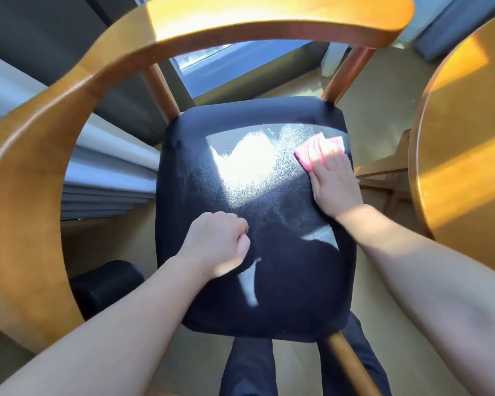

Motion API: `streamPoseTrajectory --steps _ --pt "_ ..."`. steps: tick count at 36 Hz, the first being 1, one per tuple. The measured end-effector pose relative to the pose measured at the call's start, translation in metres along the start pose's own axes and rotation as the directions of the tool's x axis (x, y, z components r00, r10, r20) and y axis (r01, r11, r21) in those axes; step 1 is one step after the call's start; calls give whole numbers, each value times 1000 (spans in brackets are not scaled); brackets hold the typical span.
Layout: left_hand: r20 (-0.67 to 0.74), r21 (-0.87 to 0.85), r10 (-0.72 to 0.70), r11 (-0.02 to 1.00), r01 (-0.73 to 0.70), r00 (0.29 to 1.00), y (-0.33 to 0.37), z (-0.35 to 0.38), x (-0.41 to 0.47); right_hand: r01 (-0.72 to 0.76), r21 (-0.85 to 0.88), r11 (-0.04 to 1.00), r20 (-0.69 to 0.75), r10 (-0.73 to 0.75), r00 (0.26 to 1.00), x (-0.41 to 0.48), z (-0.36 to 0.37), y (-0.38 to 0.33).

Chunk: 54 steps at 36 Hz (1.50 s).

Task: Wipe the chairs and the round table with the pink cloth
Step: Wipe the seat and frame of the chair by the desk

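A wooden chair with a curved backrest (77,90) and a dark padded seat (212,172) fills the view below me. My right hand (336,184) lies flat with straight fingers on the pink cloth (306,158), pressing it onto the seat's far right part. My left hand (220,241) is curled into a fist and holds nothing, resting on the near left part of the seat. The round wooden table (469,167) shows at the right edge, lit by sun stripes.
A window (229,67) and grey curtain folds (112,172) lie behind the chair. A dark cylindrical object (103,284) stands on the floor at left. Another wooden frame (389,172) sits under the table. My dark trouser legs (249,367) are below the seat.
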<state>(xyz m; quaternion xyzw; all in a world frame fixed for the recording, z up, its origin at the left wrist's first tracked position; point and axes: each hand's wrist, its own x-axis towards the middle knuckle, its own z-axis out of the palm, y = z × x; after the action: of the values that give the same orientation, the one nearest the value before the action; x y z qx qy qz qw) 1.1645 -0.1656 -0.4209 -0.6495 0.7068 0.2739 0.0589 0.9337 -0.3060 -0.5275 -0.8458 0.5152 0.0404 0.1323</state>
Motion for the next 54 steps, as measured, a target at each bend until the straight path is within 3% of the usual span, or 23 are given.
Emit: streamPoseTrajectory --steps 7,12,15,17,21,24,27,31,36,40,46,51,54 --pt "37 7 37 999 -37 999 12 -5 4 -89 145 985 -63 99 993 -65 12 3" --pt "49 15 61 998 -62 997 17 -7 6 -307 129 943 60 301 952 -130 53 9" --pt "42 11 66 998 -67 997 16 -7 6 -201 152 968 -123 221 968 -144 46 -4" --pt "30 -1 66 998 -66 997 13 -6 7 -206 246 947 -164 250 954 -136 31 -10" --pt "4 9 35 999 -35 999 5 -9 11 -300 342 891 -45 334 941 -115 31 2" --pt "-34 21 22 1000 -21 999 -2 -13 16 -156 213 964 -134 187 973 -72 15 7" --pt "-46 21 -3 1000 4 999 -7 -18 19 -233 142 962 7 234 972 -23 -1 12" --pt "-55 13 -22 1000 22 998 -12 -20 22 -286 81 955 59 282 958 24 4 22" --pt "-104 58 -53 997 60 993 -20 -32 30 -206 -123 971 52 213 976 75 -4 18" --pt "-157 111 -37 992 55 987 -33 -58 33 -201 -115 973 62 209 976 81 -15 1" --pt "-385 142 41 990 15 922 -67 -119 19 -112 -90 990 93 120 988 89 -27 -18" --pt "-486 233 -76 949 212 871 -98 -169 6 -99 -100 990 31 102 994 113 -23 -47" --pt "-421 246 -239 899 363 875 -111 -175 -1 -134 -107 985 46 139 989 114 -20 -54"
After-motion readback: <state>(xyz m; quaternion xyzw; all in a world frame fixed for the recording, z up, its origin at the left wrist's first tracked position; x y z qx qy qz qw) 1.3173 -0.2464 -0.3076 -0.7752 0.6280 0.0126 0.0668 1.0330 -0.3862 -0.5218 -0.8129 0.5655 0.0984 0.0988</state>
